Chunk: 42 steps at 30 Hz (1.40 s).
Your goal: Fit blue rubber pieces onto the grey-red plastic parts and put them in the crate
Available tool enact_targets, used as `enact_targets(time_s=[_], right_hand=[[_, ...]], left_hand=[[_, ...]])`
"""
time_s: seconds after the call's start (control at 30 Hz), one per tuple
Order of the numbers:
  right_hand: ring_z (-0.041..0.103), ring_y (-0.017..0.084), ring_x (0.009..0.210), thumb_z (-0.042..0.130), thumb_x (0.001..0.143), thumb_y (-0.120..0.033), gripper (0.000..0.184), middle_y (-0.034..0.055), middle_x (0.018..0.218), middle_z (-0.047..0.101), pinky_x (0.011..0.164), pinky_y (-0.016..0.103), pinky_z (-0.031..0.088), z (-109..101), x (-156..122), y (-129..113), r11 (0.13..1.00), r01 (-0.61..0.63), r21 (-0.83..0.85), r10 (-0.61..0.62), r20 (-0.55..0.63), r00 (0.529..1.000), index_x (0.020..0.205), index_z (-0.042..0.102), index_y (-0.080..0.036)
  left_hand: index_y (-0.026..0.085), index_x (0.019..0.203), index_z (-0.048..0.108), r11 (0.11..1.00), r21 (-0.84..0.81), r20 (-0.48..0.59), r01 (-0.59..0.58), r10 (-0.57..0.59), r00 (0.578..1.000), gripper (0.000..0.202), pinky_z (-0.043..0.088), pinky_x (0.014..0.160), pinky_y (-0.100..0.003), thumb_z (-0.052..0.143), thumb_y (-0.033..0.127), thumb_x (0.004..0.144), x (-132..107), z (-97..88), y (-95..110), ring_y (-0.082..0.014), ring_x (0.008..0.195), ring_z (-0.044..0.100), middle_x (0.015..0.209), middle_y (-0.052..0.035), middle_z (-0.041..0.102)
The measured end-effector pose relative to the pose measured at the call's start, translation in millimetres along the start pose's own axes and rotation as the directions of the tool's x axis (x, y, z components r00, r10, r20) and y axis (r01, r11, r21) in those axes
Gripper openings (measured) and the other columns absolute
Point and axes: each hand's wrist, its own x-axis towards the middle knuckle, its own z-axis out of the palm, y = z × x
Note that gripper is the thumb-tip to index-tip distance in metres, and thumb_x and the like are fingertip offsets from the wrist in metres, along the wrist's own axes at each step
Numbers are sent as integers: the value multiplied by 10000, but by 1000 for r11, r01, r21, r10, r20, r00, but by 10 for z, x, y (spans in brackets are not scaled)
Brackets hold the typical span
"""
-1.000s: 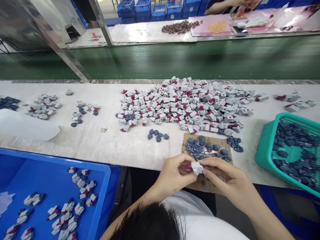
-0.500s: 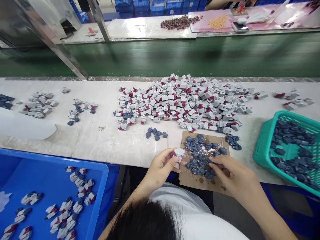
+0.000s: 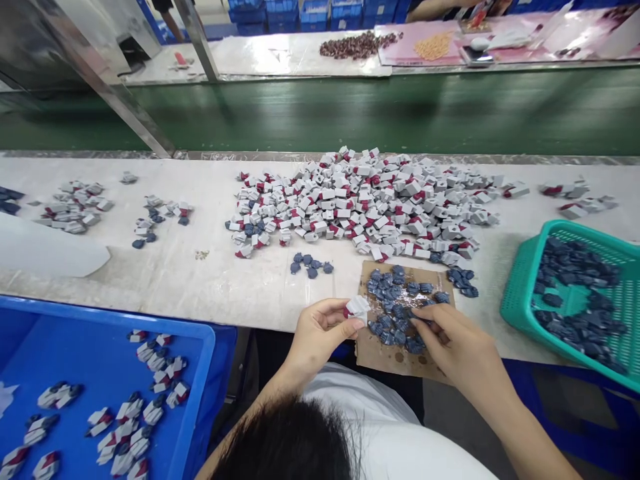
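My left hand [image 3: 320, 333] pinches a small white and red plastic part [image 3: 357, 308] just above the table's front edge. My right hand [image 3: 450, 340] reaches onto a brown cardboard sheet [image 3: 385, 353], its fingertips curled down among the small dark blue parts [image 3: 395, 300] heaped there; what they grip, if anything, is hidden. A large heap of white and red parts [image 3: 365, 200] lies on the table behind the cardboard. A few loose blue parts [image 3: 310, 265] lie to the left of the sheet.
A blue bin [image 3: 75, 347] at the lower left holds several joined white, red and blue pieces. A teal basket [image 3: 520, 293] at the right holds dark blue parts. Smaller part clusters [image 3: 75, 207] lie at the far left. A green conveyor belt [image 3: 350, 107] runs behind the table.
My hands have parted. The left kept the white and red part and drew left; the right moved onto the cardboard among the blue parts.
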Motion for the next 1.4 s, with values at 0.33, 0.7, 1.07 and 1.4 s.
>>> enact_targets(time_s=[0.33, 0.7, 1.07, 1.4], right_hand=[[544, 109, 615, 564, 943, -278, 95, 18, 829, 582, 546, 217, 471, -126, 123, -280, 988, -87, 128, 106, -149, 983, 964, 581, -188], [618, 124, 777, 632, 907, -214, 61, 26, 915, 619, 588, 166, 524, -44, 260, -757, 887, -63, 457, 158, -173, 972, 955, 595, -216], [630, 125, 746, 572, 916, -140, 59, 25, 868, 634, 634, 181, 531, -147, 292, -744, 927, 48, 372, -27, -61, 998, 933, 561, -195], [622, 146, 676, 618, 909, -294, 178, 35, 769, 639, 562, 215, 501, -134, 412, -653, 788, -119, 605, -11, 206, 978, 783, 614, -169]], left_hand=[[138, 774, 676, 999, 27, 54, -45, 43, 998, 270, 538, 721, -203, 866, 217, 599, -66, 32, 53, -126, 746, 691, 786, -36, 756], [135, 711, 668, 997, -75, 102, -4, 11, 995, 345, 526, 641, -205, 917, 193, 479, -114, 119, 121, -100, 611, 638, 652, 14, 704], [133, 712, 655, 1000, -20, 108, -20, 22, 994, 373, 501, 643, -199, 925, 212, 466, -88, 67, 73, -98, 631, 631, 671, 11, 696], [150, 789, 656, 960, 256, 199, -112, 61, 978, 284, 496, 670, -240, 825, 335, 655, -157, 6, 116, -139, 690, 636, 766, -35, 688]])
